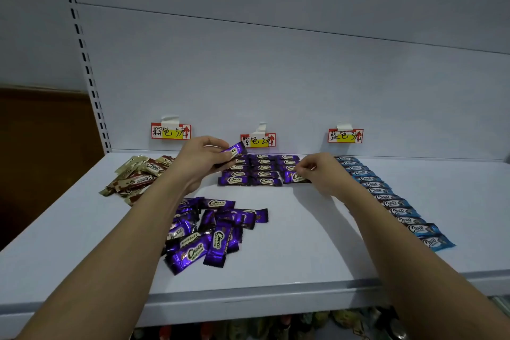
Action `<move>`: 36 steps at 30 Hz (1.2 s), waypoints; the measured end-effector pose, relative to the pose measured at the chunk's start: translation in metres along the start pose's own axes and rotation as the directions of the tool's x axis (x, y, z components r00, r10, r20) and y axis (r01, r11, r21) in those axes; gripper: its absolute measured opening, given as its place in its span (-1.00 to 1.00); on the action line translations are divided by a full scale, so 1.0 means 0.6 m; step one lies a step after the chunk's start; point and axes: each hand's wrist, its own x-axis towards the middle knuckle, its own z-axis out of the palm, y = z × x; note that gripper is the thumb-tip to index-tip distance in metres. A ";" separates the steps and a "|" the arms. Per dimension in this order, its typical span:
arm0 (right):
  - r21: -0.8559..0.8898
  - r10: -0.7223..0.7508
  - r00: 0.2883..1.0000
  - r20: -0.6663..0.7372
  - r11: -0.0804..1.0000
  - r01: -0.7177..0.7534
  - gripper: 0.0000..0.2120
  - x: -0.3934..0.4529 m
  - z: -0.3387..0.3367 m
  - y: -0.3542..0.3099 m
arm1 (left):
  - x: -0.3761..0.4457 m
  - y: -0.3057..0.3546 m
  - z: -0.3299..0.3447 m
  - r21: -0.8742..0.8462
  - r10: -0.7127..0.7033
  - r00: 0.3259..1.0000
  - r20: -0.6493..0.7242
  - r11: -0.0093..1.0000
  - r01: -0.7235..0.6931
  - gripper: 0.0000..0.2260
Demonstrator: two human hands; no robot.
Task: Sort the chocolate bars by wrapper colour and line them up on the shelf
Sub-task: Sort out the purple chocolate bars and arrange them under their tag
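Two bare arms reach out from the bottom corners over the white shelf (303,243). It is wide and flat, with a pale back wall behind it.

Three groups of chocolate bars lie on it. On the right, the blue bars (397,203) sit in one long neat line from the back wall to the front. In the middle at the back, the purple rows (259,171) are set side by side. Near the front lies a messy purple pile (209,232), with bars lying on top of each other. At the back left is a loose brown pile (138,175) in brown and gold wrappers.

The left hand (201,160) is lifted above the shelf. Its fingers and thumb curl around one shiny purple bar (234,150), which tilts up to the right. The right hand (320,171) is low, and its fingertips pinch the end bar (294,176) of the purple rows.

Three small labels (258,141) are taped to the wall, one behind each group.
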 end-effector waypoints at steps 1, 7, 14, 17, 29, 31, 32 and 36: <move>-0.022 -0.013 1.000 0.012 1.000 0.013 -0.86 0.004 0.002 0.001 | 0.000 -0.001 -0.003 0.042 0.007 1.000 0.013 0.999 -0.007 -0.86; -0.165 -0.021 1.000 0.006 0.986 0.022 -0.87 0.014 0.021 0.017 | 0.003 -0.002 -0.015 0.366 0.044 0.996 0.077 0.928 -0.070 -0.86; -0.261 -0.157 0.970 -0.187 0.960 0.105 -0.85 0.001 0.038 0.019 | -0.005 -0.005 -0.020 0.478 0.077 0.968 0.237 0.859 -0.185 -0.83; -0.202 -0.210 0.967 -0.147 0.963 0.179 -0.84 -0.021 0.044 -0.007 | -0.010 -0.004 -0.024 0.511 0.062 0.967 0.248 0.839 -0.185 -0.82; -0.073 -0.255 0.965 0.061 0.963 0.259 -0.71 -0.101 0.083 -0.009 | -0.026 -0.024 -0.020 0.731 0.021 0.983 0.185 0.666 -0.152 -0.91; -0.071 -0.255 0.965 0.059 0.963 0.259 -0.71 -0.103 0.085 -0.008 | -0.023 -0.031 -0.017 0.754 0.045 0.987 0.155 0.641 -0.147 -0.93; -0.071 -0.259 0.964 0.058 0.962 0.262 -0.71 -0.103 0.086 -0.007 | -0.022 -0.034 -0.014 0.764 0.061 0.987 0.147 0.627 -0.152 -0.93; -0.079 -0.257 0.965 0.054 0.962 0.261 -0.71 -0.100 0.085 -0.006 | -0.020 -0.038 -0.005 0.806 0.113 0.981 0.156 0.560 -0.193 -0.95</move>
